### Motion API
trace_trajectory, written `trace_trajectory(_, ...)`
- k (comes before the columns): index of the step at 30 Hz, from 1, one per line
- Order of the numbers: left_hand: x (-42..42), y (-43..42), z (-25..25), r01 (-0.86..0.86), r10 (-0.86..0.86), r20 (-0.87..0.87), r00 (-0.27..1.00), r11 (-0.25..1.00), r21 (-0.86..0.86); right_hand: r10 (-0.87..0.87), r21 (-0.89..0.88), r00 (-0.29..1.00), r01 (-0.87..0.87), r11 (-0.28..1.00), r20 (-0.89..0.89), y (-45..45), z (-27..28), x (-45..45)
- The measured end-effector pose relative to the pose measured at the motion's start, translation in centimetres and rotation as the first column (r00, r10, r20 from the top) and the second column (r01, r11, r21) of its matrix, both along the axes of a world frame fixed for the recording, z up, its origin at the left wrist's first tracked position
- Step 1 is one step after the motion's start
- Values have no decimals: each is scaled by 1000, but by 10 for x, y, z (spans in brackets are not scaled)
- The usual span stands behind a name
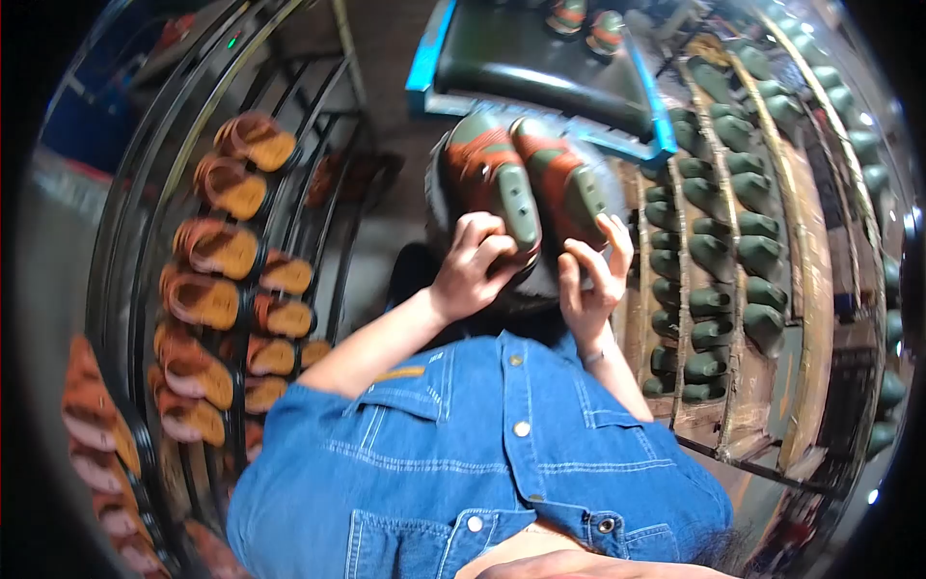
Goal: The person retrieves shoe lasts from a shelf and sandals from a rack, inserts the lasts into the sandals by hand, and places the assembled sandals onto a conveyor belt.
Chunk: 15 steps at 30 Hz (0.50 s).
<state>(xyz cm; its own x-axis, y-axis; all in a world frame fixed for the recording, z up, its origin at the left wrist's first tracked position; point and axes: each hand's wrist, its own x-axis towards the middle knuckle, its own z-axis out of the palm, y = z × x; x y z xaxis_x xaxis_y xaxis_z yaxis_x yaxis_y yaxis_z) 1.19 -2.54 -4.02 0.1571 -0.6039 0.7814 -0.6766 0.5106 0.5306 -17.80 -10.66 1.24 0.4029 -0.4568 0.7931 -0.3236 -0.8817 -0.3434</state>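
Two reddish-brown strapped sandal uppers, each fitted over a green shoe last, lie side by side on a round dark stand in front of me. My left hand [475, 262] has its fingers bent around the heel end of the left sandal on its last [482, 164]. At the heel end of the right sandal on its last [559, 174], my right hand [595, 275] grips with thumb and fingers. Both toes point away from me, and holes show in the tops of the lasts. The stand [606, 179] is partly hidden beneath them.
Beyond the stand is a blue-framed conveyor [540, 87] carrying a pair of sandals on lasts [586, 26]. A rack at left holds several brown sandals with tan insoles [217, 246]. Shelves at right hold rows of green lasts [714, 251].
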Motion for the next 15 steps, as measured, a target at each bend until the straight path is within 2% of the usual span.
trace_trajectory(1,3,-4,3,15,-15,-8,1000,1000,25,-90,55,994,94,994,-66,-1,2,-4)
trace_trajectory(2,7,-11,4,31,-30,-18,999,999,43,-64,287,998,70,955,-28,-7,-10,-2)
trace_trajectory(3,11,-22,6,54,-53,-13,998,998,32,-40,510,999,24,860,20,-11,-21,2)
trace_trajectory(4,16,-36,8,100,-100,-4,995,995,26,-52,539,998,55,841,-21,-10,-10,14)
trace_trajectory(5,22,-49,9,140,-140,2,990,990,21,-120,420,987,154,894,-107,-20,-16,25)
trace_trajectory(6,29,-63,11,159,-159,16,987,987,-5,-142,424,985,172,889,-102,-36,-22,35)
trace_trajectory(8,44,-82,11,152,-150,-39,988,986,61,-143,485,988,152,861,-57,-67,-21,59)
trace_trajectory(9,49,-89,9,130,-124,-89,988,990,61,-196,315,975,220,923,-108,-88,-31,71)
trace_trajectory(10,57,-85,13,136,-126,-103,987,986,94,-201,328,974,226,917,-109,-108,-31,86)
trace_trajectory(11,61,-78,17,100,-88,-150,985,992,70,-204,342,973,229,911,-108,-127,-31,101)
trace_trajectory(13,77,-51,26,7,12,-186,982,995,101,-201,259,978,209,943,-58,-162,-37,130)
trace_trajectory(15,103,-20,22,-142,162,-210,964,984,106,-206,215,977,211,953,-46,-194,-35,160)
